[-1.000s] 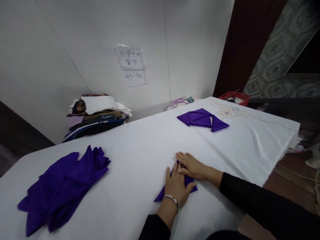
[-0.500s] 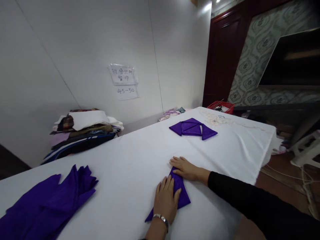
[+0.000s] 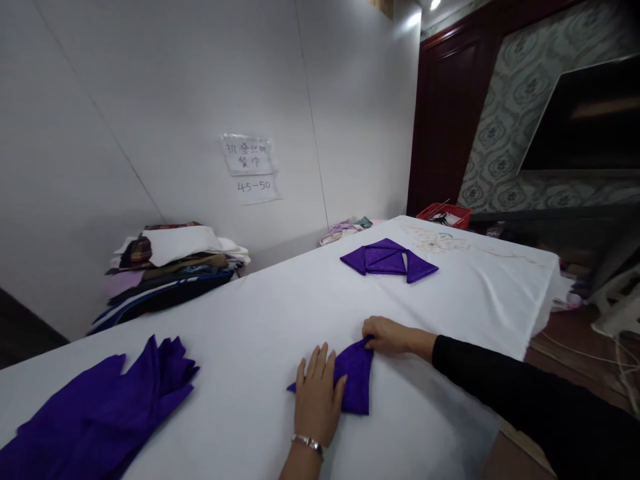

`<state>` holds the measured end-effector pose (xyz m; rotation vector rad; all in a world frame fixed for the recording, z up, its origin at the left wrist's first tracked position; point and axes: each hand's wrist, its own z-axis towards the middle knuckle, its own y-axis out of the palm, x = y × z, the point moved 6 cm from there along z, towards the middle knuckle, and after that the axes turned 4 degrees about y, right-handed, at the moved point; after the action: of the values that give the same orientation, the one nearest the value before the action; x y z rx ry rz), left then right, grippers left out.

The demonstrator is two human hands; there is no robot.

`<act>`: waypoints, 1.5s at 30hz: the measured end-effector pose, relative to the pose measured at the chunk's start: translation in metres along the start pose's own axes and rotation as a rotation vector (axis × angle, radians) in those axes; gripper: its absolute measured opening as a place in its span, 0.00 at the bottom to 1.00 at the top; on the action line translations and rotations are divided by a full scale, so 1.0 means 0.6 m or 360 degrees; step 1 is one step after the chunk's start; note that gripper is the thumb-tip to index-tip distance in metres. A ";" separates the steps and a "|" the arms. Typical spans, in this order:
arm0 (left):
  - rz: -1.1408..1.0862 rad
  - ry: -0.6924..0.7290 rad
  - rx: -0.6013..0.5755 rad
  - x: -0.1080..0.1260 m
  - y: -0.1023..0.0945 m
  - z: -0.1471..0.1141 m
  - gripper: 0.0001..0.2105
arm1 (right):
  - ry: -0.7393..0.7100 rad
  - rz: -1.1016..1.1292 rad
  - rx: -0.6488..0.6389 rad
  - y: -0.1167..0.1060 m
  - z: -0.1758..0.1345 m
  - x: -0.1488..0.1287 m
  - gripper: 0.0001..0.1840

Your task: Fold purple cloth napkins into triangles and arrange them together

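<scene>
A purple cloth napkin point(image 3: 356, 380), folded small, lies on the white tablecloth in front of me. My left hand point(image 3: 320, 393) rests flat on its left part, fingers stretched out, a metal band on the wrist. At the upper right corner, my right hand point(image 3: 387, 335) is closed in a pinch on the napkin's tip. Farther off are folded purple napkins point(image 3: 385, 260), set touching or close together in a pointed shape. On the left lies a loose, rumpled heap of purple cloth point(image 3: 100, 413).
The white tablecloth point(image 3: 240, 373) covers a long table against a pale wall. Stacked clothes point(image 3: 170, 267) stand by the wall at left. A red basket point(image 3: 445, 217) is past the far end, and a handwritten sign point(image 3: 250, 157) hangs above. A white stool point(image 3: 623, 300) stands at right.
The napkin has turned, its tip now pointing to the upper right. My right hand went from lying flat to pinching that tip and moved right. My left hand shifted slightly left.
</scene>
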<state>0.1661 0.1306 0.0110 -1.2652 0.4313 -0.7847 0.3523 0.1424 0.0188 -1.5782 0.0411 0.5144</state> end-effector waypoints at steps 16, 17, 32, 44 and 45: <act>-0.0197 -0.0151 -0.0155 -0.023 0.035 0.004 0.20 | 0.1741 0.1403 0.1050 -0.064 -0.163 0.340 0.05; -0.0200 -0.0149 -0.0150 -0.023 0.035 0.004 0.19 | 0.1759 0.1469 0.1110 -0.062 -0.166 0.343 0.06; -0.0204 -0.0117 -0.0175 -0.025 0.038 0.002 0.18 | 0.1732 0.1842 0.1388 -0.066 -0.109 0.348 0.09; -0.0177 -0.0076 -0.0161 -0.029 0.045 0.006 0.19 | 0.1735 0.1742 0.1486 -0.069 -0.107 0.369 0.09; -0.0172 -0.0075 -0.0170 -0.029 0.045 0.007 0.19 | 0.1740 0.1714 0.1468 -0.070 -0.104 0.371 0.09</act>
<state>0.1650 0.1484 -0.0159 -1.4131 0.3732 -0.8298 0.5839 0.1493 -0.0198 -0.6243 1.7569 0.2751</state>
